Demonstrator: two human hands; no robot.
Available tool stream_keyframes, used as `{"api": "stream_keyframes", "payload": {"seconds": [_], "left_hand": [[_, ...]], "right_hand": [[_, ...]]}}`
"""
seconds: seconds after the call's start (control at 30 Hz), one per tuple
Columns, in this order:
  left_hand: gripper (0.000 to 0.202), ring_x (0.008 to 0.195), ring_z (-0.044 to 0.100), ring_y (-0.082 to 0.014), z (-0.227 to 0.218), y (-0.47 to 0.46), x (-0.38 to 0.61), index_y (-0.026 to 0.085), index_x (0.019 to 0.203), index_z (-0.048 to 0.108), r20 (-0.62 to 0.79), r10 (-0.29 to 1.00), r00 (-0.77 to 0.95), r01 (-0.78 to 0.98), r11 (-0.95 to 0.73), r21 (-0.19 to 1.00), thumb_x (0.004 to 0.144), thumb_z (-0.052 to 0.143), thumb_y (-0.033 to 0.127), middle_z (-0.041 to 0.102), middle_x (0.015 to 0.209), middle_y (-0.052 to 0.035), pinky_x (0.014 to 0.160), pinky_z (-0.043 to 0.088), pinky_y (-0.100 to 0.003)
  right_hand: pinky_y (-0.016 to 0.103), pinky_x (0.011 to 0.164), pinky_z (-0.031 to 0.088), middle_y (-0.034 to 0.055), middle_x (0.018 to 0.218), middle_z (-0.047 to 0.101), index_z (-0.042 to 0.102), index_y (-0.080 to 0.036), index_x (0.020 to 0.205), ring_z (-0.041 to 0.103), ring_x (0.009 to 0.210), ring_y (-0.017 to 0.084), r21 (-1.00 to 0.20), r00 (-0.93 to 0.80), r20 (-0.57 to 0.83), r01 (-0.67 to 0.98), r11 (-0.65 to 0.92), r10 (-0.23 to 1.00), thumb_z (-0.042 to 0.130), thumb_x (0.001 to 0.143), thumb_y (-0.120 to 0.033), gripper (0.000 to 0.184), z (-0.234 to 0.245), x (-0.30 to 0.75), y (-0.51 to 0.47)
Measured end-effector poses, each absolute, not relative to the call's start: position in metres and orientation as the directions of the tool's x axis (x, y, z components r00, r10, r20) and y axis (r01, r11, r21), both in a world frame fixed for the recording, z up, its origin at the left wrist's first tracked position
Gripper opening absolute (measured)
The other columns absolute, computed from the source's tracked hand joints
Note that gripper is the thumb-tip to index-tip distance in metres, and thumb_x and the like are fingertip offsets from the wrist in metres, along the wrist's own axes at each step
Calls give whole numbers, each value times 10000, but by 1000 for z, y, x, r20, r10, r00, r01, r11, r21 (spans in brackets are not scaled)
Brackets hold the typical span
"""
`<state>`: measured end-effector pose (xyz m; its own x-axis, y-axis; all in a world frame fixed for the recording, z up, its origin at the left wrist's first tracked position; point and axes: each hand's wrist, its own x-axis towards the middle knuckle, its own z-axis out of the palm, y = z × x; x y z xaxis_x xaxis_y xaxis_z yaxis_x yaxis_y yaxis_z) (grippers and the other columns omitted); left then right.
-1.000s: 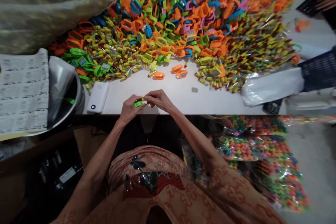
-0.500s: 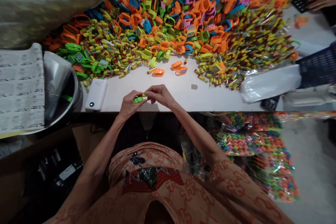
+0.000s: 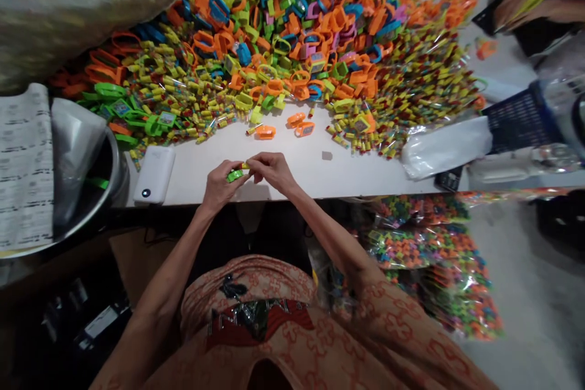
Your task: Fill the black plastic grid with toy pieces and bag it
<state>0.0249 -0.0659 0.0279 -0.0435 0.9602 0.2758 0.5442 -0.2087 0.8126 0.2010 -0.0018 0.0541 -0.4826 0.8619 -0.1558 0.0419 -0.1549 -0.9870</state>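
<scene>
My left hand (image 3: 218, 187) is closed around a bright green toy watch (image 3: 234, 176) near the table's front edge. Against the watch, my right hand (image 3: 273, 172) pinches a small yellow tube (image 3: 245, 166) with a red end; its far part is hidden by the fingers. Both hands touch at the fingertips. Just beyond them on the white table (image 3: 292, 161) lie a few orange toy watches (image 3: 265, 132) and a small grey piece (image 3: 327, 156).
A big heap of coloured toy watches (image 3: 292, 24) and small yellow tubes (image 3: 420, 79) fills the back. On the left are a white power bank (image 3: 154, 173) and a metal bowl (image 3: 119, 164). A clear plastic bag (image 3: 445, 146) and blue basket (image 3: 521, 119) stand right, near another person's hands (image 3: 507, 9).
The view has shifted, so the table's contents sit further left. My hands keep the same hold on the green toy watch and tube. At right, another person's hands now show with a yellow-green thing.
</scene>
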Motion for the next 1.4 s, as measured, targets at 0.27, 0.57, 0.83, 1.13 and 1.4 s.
{"api": "stream_keyframes", "payload": {"seconds": [0.27, 0.57, 0.83, 1.13, 1.4], "left_hand": [[292, 778, 673, -164, 19, -72, 22, 203, 990, 731, 248, 968, 40, 601, -222, 768, 941, 705, 490, 746, 890, -28, 734, 523, -268], [206, 789, 677, -174, 23, -79, 18, 224, 1003, 729, 186, 968, 167, 738, -248, 627, 1002, 624, 401, 722, 890, -30, 704, 466, -271], [142, 779, 666, -181, 29, -84, -5, 253, 941, 749, 28, 977, 212, 723, -176, 668, 949, 689, 381, 721, 860, -11, 695, 451, -273], [362, 1182, 626, -349, 35, -30, -126, 213, 1168, 725, 373, 859, -352, 874, 159, 459, 846, 753, 376, 697, 1194, -144, 1046, 471, -468], [208, 1097, 649, -371, 50, 35, -122, 181, 882, 654, 205, 809, -550, 719, 334, 610, 782, 824, 246, 676, 1068, -171, 931, 482, -467]], "right_hand": [[202, 513, 474, -5, 628, 649, 749, -115, 840, 557, 488, 72, -988, -599, -145, 127, -85, 787, 670, 845, -400, 296, 56, 213, 0], [202, 493, 436, -2, 595, 639, 734, -138, 772, 550, 478, 88, -981, -637, -149, 189, -34, 756, 648, 840, -418, 301, 56, 216, 0], [214, 496, 440, 16, 633, 676, 727, -127, 787, 546, 476, 91, -960, -749, -280, 224, -169, 600, 725, 815, -560, 434, 43, 205, 4], [358, 909, 539, 153, 1273, 697, 674, -151, 1283, 703, 1059, 257, -640, -551, -64, 663, 389, 832, 576, 1002, -327, 346, 50, 123, 44], [353, 882, 532, 214, 1399, 614, 549, -123, 1387, 688, 1137, 275, -321, -698, -113, 699, 639, 707, 332, 1027, -121, 420, 60, 23, 44]]}}
